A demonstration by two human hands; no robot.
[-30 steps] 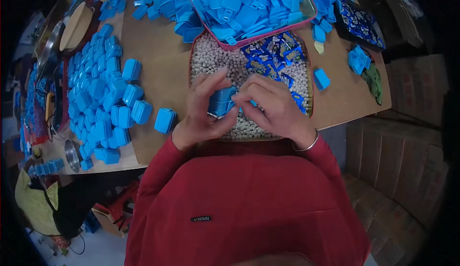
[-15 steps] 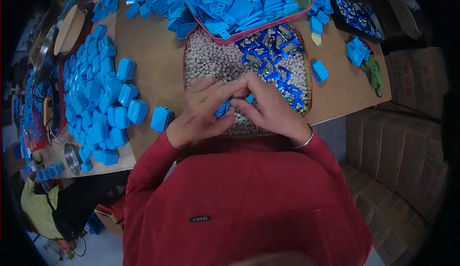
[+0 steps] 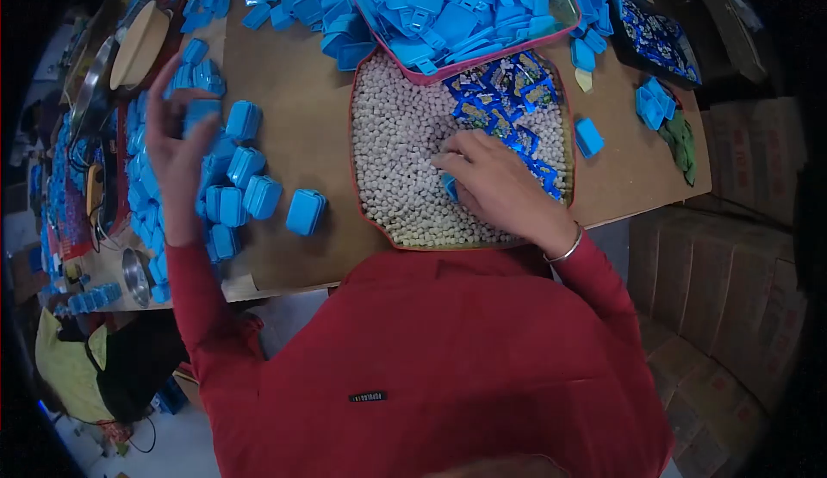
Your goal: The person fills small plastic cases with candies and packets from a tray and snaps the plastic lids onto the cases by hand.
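My left hand (image 3: 179,146) is raised over the left pile of closed blue plastic boxes (image 3: 245,121), its thumb and fingers spread apart. Blue boxes show between and behind these fingers. Over a red-rimmed tray of small whitish pellets (image 3: 392,151), my right hand (image 3: 457,161) has its fingers curled round a blue plastic piece (image 3: 450,187), mostly hidden under them. Shiny blue printed packets (image 3: 491,99) lie on the pellets, above and to the right of this hand. One closed blue box (image 3: 306,212) stands apart between the pile and the tray.
A pink-rimmed container (image 3: 508,54) heaped with open blue cases overlaps the tray's far edge. At the right are a black bin of packets (image 3: 655,39), a single blue box (image 3: 589,138) and a green cloth (image 3: 680,146). Cardboard cartons (image 3: 706,280) stand beyond the table's right edge.
My left hand has moved away from my right hand, leftward to the pile, and its fingers have spread. The blue box between my hands is gone from there. My right hand remains over the tray.
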